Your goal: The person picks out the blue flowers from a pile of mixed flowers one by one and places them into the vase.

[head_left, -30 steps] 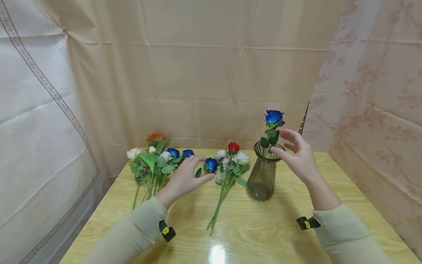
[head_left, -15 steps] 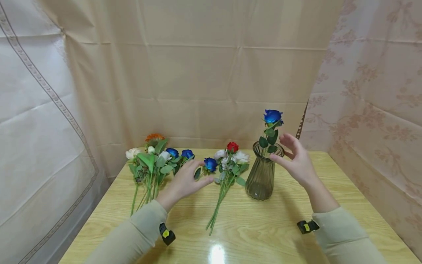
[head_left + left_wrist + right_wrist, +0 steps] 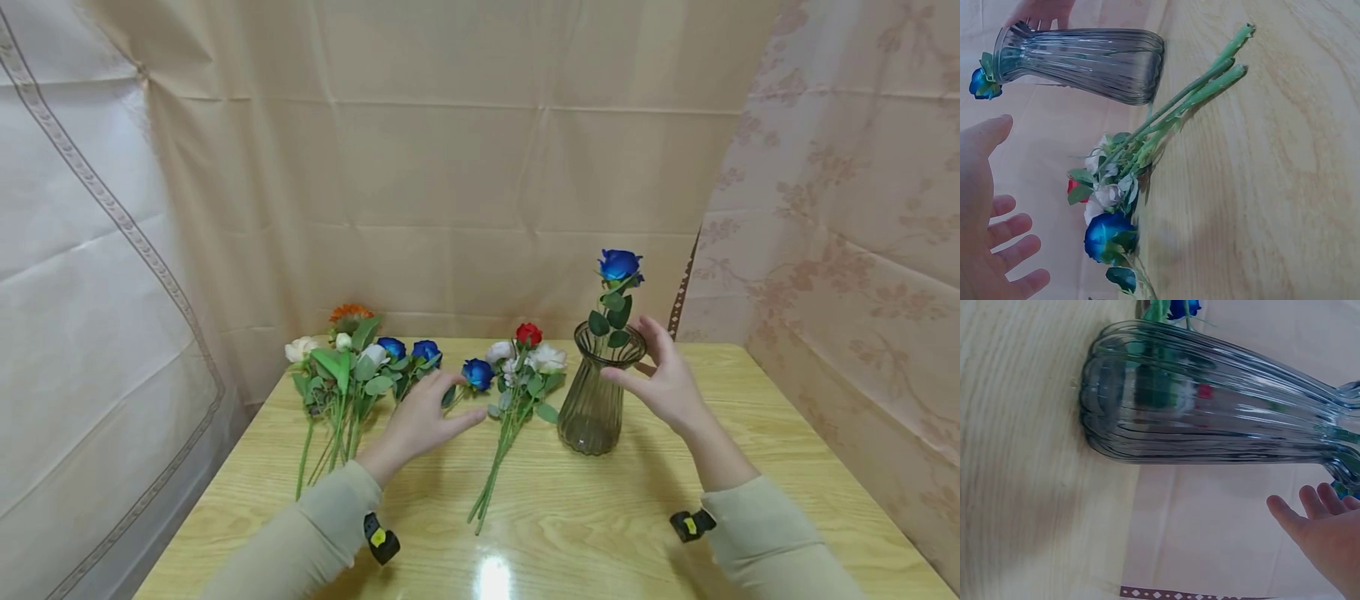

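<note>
A ribbed, smoky glass vase stands upright at the right of the table. One blue rose with green leaves rises from its mouth. My right hand hovers beside the vase's neck, thumb and fingers spread, holding nothing; the right wrist view shows its fingers near the flared rim. Over the table's left-centre, my left hand has its fingers apart with nothing in them. Just past its fingertips lies another blue rose. In the left wrist view the left hand's fingers are loosely extended near that rose.
Between the hands lies a bunch with a red rose and white flowers, stems toward me. At left is a larger pile with an orange flower, white blooms and blue roses. A beige curtain hangs behind the wooden table.
My right hand has moved down from beside the blue rose's leaves to the vase's neck. My left hand has dropped slightly, away from the lying blue rose.
</note>
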### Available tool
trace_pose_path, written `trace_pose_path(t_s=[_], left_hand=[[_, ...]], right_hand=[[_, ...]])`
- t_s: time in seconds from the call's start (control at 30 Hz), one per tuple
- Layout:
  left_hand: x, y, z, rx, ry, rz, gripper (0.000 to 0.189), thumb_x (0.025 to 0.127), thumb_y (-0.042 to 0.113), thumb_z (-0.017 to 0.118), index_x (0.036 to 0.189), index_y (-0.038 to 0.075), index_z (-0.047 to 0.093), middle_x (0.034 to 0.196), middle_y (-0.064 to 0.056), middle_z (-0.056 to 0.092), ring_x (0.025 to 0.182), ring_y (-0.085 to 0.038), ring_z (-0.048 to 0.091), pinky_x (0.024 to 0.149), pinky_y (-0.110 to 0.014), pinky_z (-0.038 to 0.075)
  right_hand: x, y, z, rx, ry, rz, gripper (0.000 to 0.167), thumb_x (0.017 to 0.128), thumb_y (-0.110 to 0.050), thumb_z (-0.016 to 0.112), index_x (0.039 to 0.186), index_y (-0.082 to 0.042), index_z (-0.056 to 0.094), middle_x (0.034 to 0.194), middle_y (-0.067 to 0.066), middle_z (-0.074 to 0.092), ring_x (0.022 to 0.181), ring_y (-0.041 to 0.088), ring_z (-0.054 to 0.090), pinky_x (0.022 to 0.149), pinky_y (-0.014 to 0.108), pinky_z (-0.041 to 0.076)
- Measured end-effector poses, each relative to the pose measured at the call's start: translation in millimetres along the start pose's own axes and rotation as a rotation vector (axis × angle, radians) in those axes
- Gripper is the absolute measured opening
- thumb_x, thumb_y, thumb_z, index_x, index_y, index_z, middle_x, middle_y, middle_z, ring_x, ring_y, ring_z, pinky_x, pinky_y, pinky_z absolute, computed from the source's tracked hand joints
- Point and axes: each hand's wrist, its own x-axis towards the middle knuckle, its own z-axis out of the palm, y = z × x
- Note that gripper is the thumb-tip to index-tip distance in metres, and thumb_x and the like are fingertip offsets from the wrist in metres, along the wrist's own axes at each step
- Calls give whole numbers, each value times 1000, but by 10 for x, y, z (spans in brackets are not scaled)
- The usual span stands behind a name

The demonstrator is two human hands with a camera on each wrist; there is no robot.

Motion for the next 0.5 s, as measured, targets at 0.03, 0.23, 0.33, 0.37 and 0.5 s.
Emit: trace_pose_path(t_s=[0.03, 0.23, 0.33, 0.37, 0.5], left_hand=[[-4, -7, 6, 2, 1, 0, 69, 89, 64, 69, 141, 20, 58, 151, -8, 49, 141, -36, 41, 107, -61, 39], [-27, -49, 38, 11, 6, 10, 77, 87, 72, 64, 142, 19, 57, 147, -5, 53, 134, -33, 49, 103, -57, 44], [-33, -71, 52, 15, 7, 6, 78, 87, 73, 64, 143, 18, 57, 146, -4, 53, 133, -31, 50, 103, -55, 45], [-33, -79, 56, 19, 8, 6, 78, 87, 72, 64, 143, 18, 56, 146, -4, 53, 133, -31, 50, 103, -55, 45], [-38, -104, 62, 30, 13, 9, 73, 89, 66, 68, 142, 17, 57, 146, -5, 54, 134, -31, 49, 104, -55, 44]], right_hand=[[-3, 14, 11, 3, -2, 4, 108, 89, -26, 83, 163, -6, 8, 163, 20, 25, 149, 41, 24, 109, 63, 34], [-16, 59, 69, 22, -16, 21, 110, 87, -24, 85, 163, -7, 8, 162, 20, 28, 147, 41, 28, 108, 63, 36], [-17, 80, 97, 37, -27, 24, 106, 86, -23, 86, 163, -12, 14, 158, 18, 36, 145, 40, 32, 106, 65, 37], [-16, 90, 106, 40, -30, 24, 104, 86, -23, 86, 163, -15, 17, 156, 16, 39, 145, 39, 33, 106, 65, 37], [-22, 123, 133, 44, -40, 16, 95, 86, -24, 86, 161, -21, 28, 149, 13, 47, 140, 38, 40, 104, 67, 38]])
